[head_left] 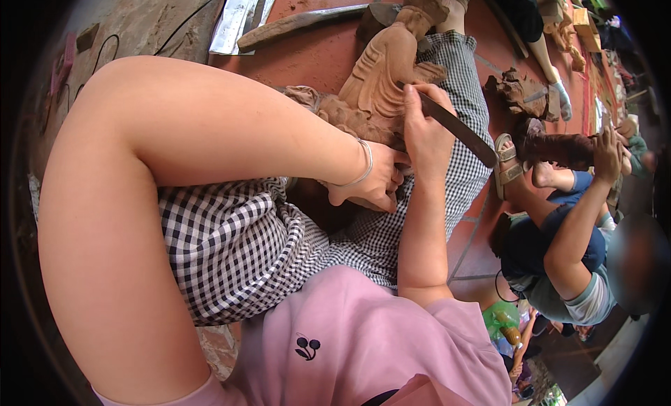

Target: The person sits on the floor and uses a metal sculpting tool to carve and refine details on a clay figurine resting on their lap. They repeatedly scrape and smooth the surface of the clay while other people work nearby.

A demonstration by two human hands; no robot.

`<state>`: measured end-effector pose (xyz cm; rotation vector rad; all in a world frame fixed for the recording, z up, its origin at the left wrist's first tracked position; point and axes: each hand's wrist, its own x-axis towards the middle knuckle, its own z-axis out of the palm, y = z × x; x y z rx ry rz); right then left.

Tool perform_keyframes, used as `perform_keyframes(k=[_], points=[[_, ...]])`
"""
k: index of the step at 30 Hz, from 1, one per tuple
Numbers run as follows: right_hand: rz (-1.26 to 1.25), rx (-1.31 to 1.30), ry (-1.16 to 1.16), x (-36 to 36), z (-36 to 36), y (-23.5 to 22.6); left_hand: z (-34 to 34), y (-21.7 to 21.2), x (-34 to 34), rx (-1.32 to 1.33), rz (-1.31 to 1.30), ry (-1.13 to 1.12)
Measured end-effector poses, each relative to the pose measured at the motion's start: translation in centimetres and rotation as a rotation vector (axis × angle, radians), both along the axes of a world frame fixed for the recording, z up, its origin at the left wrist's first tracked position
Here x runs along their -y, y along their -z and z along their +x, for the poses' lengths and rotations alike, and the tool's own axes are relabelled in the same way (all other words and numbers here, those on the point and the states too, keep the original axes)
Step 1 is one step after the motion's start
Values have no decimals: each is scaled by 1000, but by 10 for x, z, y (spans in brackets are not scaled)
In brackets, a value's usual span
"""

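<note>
A carved wooden statue (372, 74) of a seated robed figure leans across my checked trousers, its head pointing away from me. My left hand (374, 179), with a silver bangle at the wrist, is closed around the lower end of the statue. My right hand (428, 130) grips a long, flat, dark blade-like carving tool (461, 131). One end of this tool meets the robe of the figure; its rounded end sticks out to the right past my hand. Whether the tool has a sharp edge, I cannot tell.
On the red tiled floor (300, 63) beyond the statue lies a long wooden-handled tool (300, 27), beside a paper sheet (241, 18). To the right, a seated person (559, 231) holds a dark carved piece (559, 147). A rough wood chunk (521, 93) lies near another person's gloved hand (563, 100).
</note>
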<state>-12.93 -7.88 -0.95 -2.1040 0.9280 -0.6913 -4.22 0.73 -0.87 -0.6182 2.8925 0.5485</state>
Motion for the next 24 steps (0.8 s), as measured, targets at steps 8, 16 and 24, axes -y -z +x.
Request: perform_keyframes(k=[8,16,24], points=[[313,57,38,5,-8,-1,1,8,-4,-101,-7,-29],[370,178,-8,16,-15,11,1,11,-6,-121,-10,-39],[354,125,30,15,-13,9,2,10,-5,-126,1,-40]])
